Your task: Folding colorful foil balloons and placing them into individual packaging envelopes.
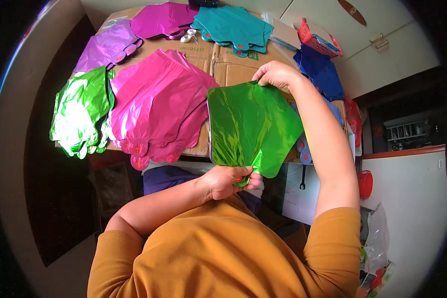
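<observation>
I hold up a shiny green foil piece (251, 126), flat like an uninflated balloon, in front of my body at the near edge of the cardboard. My right hand (278, 75) pinches its far edge. At its near end, my left hand (231, 181) grips the narrow tab, where a bit of red shows by the fingers. To the left lies a stack of pink foil pieces (156, 102) with rounded tabs toward me. Beyond it on the left is a stack of bright green foil pieces (79, 111), strongly reflecting light.
Lilac (104, 47), purple (164, 20) and teal foil stacks (233, 27) line the far side of the cardboard (198, 52), with small white round objects (187, 37) between. At right are dark blue foil pieces (323, 72) and a red basket (319, 40). A cabinet (382, 39) stands behind.
</observation>
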